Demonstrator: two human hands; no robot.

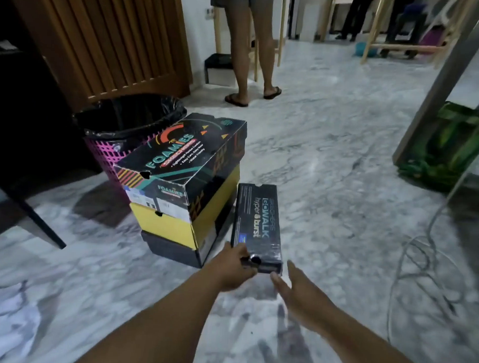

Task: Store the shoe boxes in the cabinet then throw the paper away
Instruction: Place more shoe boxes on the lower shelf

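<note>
A stack of three shoe boxes stands on the marble floor: a black patterned Foamies box [184, 154] on top, a yellow box [173, 228] under it, a black box [175, 251] at the bottom. Right of the stack a dark GoWalk shoe box [257, 223] stands on its side. My left hand [233, 267] grips that box's near left corner. My right hand [296, 289] is open, fingers spread, just off the box's near right corner, not touching it. A sheet of white paper [4, 322] lies on the floor at the lower left.
A pink bin with a black liner [120, 126] stands behind the stack, beside a dark cabinet [19, 111] and a slatted wooden door [110, 38]. A person in sandals [252, 58] stands beyond. A green bag [454, 146], a post and loose cables [421, 258] are on the right.
</note>
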